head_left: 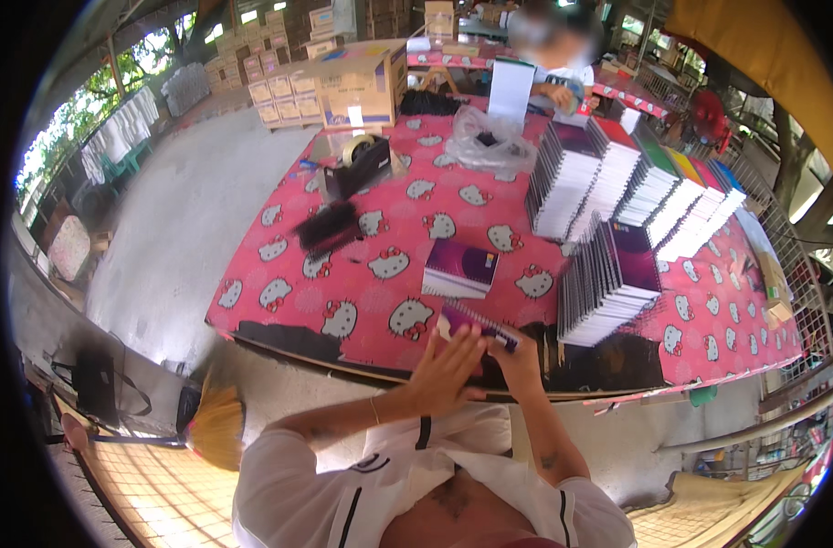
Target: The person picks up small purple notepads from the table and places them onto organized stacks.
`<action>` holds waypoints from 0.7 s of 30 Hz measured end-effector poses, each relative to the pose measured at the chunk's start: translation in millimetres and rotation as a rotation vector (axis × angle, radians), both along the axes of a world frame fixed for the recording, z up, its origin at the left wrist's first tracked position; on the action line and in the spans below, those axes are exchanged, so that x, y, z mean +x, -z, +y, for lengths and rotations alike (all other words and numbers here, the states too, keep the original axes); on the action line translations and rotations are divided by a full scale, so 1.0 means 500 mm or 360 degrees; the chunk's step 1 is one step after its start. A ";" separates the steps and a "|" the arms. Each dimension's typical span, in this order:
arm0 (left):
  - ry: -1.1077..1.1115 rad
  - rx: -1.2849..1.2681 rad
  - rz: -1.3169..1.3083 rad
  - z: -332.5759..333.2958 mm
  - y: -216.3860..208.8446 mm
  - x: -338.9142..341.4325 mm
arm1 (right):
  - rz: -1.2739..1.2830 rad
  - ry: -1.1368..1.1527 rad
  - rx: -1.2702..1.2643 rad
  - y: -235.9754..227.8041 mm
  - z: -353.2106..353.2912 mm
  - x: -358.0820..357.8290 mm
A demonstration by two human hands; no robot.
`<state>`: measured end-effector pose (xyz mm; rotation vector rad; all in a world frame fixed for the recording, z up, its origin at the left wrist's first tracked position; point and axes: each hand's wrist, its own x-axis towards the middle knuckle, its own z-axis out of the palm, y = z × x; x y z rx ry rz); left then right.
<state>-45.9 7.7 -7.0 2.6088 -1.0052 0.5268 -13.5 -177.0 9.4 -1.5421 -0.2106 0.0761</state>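
Close to my body, at the table's near edge, a purple spiral notebook [460, 317] is tilted between my hands. My left hand [446, 370] lies with fingers stretched out across its cover. At the right end of the notebook, my right hand [519, 363] grips it; part of that grip is hidden. Just beyond is a short stack of purple notebooks [460, 268]. To the right, a tall stack of purple spiral notebooks [608, 285] stands near my right hand.
Further stacks of notebooks [652, 178] in several colours line the right side. A tape dispenser [357, 169], black binding pieces [328, 228] and a clear plastic bag [490, 142] lie on the pink-covered table [362, 274]. Cardboard boxes [357, 87] stand behind. A person [563, 68] works across the table.
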 end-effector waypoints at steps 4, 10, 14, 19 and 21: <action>-0.0306 -0.0036 -0.0236 -0.020 -0.109 0.105 | -0.0223 0.0010 -0.0176 0.019 0.012 0.022; -0.0180 -0.0072 -0.0112 -0.017 -0.052 0.054 | -0.0161 0.0019 -0.0264 0.054 0.006 0.015; -0.0164 -0.0004 0.0007 -0.020 -0.032 0.048 | 0.0059 -0.0101 -0.0347 0.062 -0.006 0.040; -0.0185 -0.0060 0.0009 -0.033 -0.038 0.060 | -0.0428 -0.0015 -0.0335 0.060 -0.002 0.043; -0.0198 0.0081 0.0035 -0.024 -0.043 0.063 | -0.0356 -0.0083 -0.0322 0.072 0.006 0.037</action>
